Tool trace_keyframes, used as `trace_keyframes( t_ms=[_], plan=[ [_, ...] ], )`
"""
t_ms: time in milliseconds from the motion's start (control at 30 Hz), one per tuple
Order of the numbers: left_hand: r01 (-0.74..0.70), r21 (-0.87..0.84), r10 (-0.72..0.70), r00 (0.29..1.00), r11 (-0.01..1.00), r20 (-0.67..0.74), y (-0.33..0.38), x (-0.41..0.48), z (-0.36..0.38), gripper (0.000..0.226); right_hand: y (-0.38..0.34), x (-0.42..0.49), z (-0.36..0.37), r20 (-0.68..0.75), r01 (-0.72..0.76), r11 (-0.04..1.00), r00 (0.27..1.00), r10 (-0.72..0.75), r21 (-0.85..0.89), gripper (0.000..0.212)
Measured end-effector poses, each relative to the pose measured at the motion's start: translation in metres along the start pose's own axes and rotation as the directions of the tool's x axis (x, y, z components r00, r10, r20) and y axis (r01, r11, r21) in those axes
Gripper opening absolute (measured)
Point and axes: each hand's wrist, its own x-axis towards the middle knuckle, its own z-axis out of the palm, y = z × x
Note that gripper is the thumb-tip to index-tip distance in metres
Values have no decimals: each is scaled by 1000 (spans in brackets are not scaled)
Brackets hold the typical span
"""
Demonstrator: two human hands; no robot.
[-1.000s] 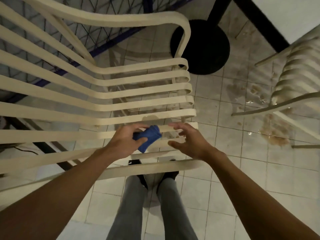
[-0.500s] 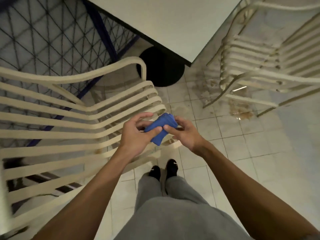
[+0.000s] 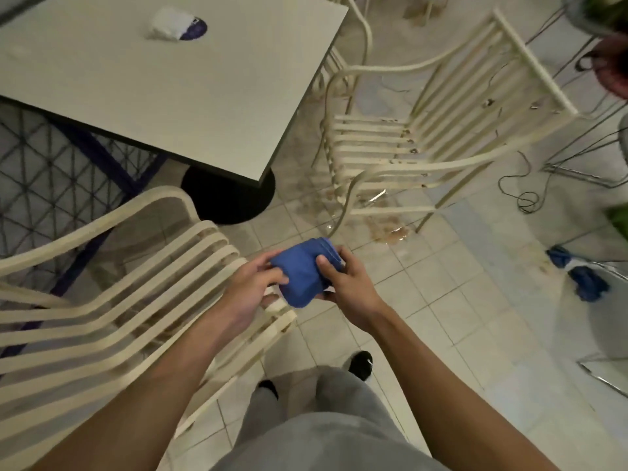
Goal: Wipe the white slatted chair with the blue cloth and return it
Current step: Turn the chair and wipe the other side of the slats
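In the head view, the white slatted chair (image 3: pixel 210 239) stands at lower left, its seat slats running out toward the person. Just above the seat's front right corner, the folded blue cloth (image 3: pixel 300 275) is held clear of the slats between both hands. The left hand (image 3: pixel 249 295) grasps the cloth's near left edge, thumb on top and fingers curled beneath. The right hand (image 3: pixel 348 283) clasps the right side, its thumb pressed on the upper face. Behind the chair stands a table (image 3: pixel 170 90) on a black round base (image 3: pixel 234 198), with a small white and dark object (image 3: pixel 176 23) far back on its top. To the chair's right, across the tiles, a second slatted chair (image 3: pixel 424 141) stands beside a brownish wet patch (image 3: pixel 389 231). Well to the right lie more blue rags (image 3: pixel 588 283).
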Motion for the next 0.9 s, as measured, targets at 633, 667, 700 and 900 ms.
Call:
trace_keyframes(
  t_ms=[633, 667, 700, 900],
  plan=[
    [-241, 163, 272, 939, 957, -211, 24, 137, 230, 40, -101, 81, -234, -256, -9, 994, 966, -20, -112, 20],
    [-238, 156, 271, 932, 959, -241, 28, 143, 238, 43, -107, 86, -242, -280, -3, 990, 959, -37, -140, 19],
    [-232, 146, 265, 926, 962, -271, 33, 149, 245, 47, -112, 91, -249, -292, -3, 986, 955, -46, -166, 17],
    [-226, -116, 180, 932, 967, -316, 62, 199, 272, 40, -156, 130, -276, -129, -108, 993, 986, 102, -45, 21]
  ],
)
